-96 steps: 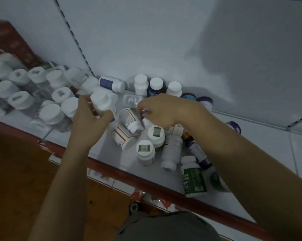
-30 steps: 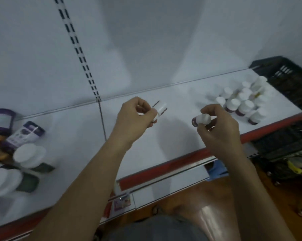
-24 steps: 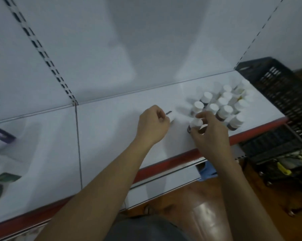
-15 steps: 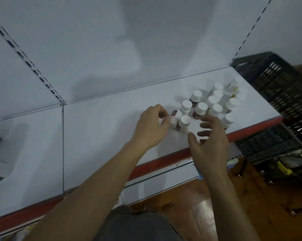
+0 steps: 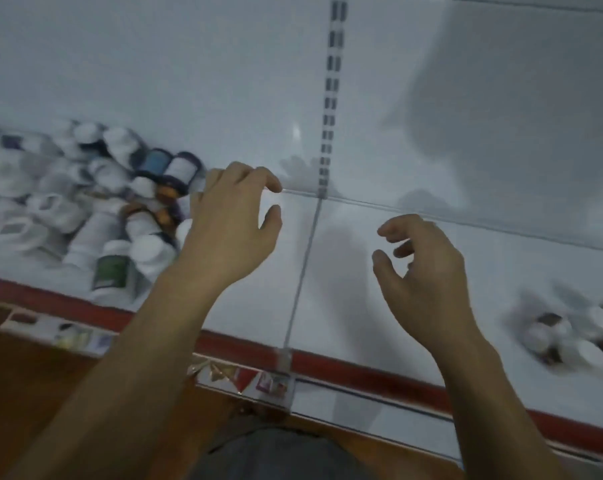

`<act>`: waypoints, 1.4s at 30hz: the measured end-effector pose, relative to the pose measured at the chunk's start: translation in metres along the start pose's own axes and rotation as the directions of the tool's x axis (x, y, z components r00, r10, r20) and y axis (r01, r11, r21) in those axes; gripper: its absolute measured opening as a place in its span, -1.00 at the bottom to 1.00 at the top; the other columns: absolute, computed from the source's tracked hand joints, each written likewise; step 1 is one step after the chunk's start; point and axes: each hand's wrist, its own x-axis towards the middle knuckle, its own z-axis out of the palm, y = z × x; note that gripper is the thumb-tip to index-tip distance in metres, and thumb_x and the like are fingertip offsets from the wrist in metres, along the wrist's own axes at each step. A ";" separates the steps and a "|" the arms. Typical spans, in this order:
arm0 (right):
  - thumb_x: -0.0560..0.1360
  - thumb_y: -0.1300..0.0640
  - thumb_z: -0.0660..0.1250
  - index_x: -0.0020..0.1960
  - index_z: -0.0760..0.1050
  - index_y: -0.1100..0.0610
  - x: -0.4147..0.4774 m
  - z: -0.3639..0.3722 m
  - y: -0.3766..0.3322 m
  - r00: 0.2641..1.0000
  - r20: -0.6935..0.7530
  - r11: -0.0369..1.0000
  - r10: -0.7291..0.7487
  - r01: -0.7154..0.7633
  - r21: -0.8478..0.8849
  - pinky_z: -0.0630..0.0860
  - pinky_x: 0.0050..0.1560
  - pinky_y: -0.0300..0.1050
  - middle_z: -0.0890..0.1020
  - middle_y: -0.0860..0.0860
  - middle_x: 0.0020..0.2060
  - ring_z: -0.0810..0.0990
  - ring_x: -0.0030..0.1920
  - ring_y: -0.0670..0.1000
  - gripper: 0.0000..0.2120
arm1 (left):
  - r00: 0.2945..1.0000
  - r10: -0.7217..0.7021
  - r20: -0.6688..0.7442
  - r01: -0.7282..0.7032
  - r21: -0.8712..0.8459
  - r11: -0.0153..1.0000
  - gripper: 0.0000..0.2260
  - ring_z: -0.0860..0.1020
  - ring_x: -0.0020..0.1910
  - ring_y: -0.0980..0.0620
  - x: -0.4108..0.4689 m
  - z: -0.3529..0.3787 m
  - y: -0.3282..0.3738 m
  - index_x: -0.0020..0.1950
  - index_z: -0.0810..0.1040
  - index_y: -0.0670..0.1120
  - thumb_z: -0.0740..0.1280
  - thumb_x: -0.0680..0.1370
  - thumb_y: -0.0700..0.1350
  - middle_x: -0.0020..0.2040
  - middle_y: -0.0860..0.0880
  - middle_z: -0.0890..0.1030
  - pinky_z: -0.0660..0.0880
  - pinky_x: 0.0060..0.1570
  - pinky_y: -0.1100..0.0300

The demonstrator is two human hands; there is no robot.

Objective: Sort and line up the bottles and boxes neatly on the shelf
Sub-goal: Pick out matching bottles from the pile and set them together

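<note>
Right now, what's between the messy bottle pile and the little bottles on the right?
Head view: bare shelf, a divider strip, and the left hand and right hand above.

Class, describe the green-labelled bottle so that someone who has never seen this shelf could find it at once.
Start at the white shelf with its red front edge, then find the jumbled pile of bottles on its left. The green-labelled bottle lies at the pile's front, nearest the red edge. Its neighbours look white, blue or purple; it alone has a dark green label.
</note>
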 end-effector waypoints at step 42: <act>0.45 0.11 0.54 0.39 0.38 0.00 0.089 0.181 -0.089 0.932 -0.301 0.978 0.200 -0.171 0.121 0.46 -0.08 -0.30 0.53 -0.01 0.16 0.57 -0.01 -0.04 -0.42 | 0.739 0.424 0.524 -0.340 -0.254 0.906 -0.68 0.54 0.09 -0.08 0.164 -0.011 -0.146 0.32 0.42 -0.09 0.24 0.68 0.09 0.19 -0.11 0.56 0.52 0.12 -0.05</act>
